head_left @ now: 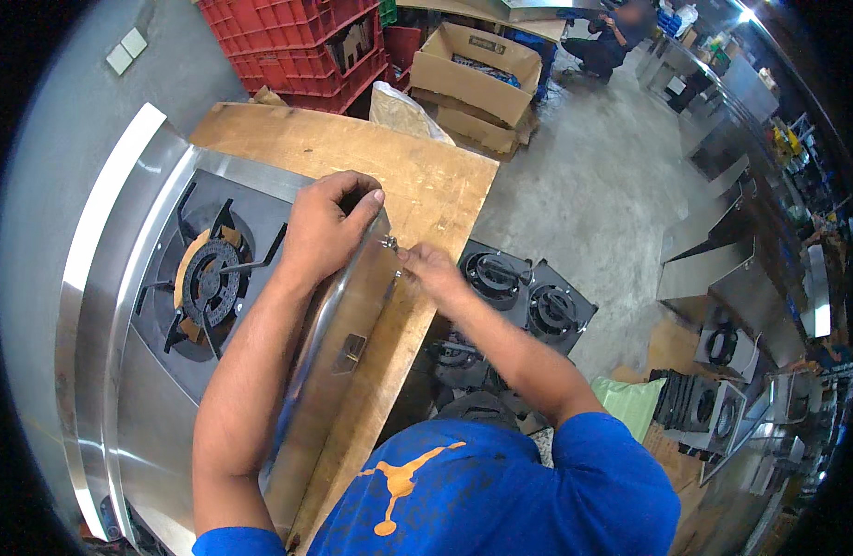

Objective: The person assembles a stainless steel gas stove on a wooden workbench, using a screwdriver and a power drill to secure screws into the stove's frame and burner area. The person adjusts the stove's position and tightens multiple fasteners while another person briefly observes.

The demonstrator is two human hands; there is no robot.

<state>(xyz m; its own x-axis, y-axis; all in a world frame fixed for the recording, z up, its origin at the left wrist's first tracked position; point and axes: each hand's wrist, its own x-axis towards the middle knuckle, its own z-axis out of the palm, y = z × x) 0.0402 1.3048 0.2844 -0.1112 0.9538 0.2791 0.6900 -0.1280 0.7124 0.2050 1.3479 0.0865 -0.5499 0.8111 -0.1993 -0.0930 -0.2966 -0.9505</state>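
A stainless steel gas stove (pixel 139 278) lies on a wooden workbench (pixel 417 185), its black burner (pixel 209 283) facing up. My left hand (pixel 326 227) grips the stove's near top corner, fingers curled over the edge. My right hand (pixel 429 267) pinches a small metal fitting (pixel 389 243) that sticks out of the stove's side panel (pixel 348 334), just right of my left hand. The fingertips hide most of the fitting.
Black burner units (pixel 528 292) sit on the floor right of the bench. Red crates (pixel 297 46) and open cardboard boxes (pixel 477 74) stand behind it. Steel stove bodies (pixel 723 269) line the right side. A person (pixel 612 37) crouches far back.
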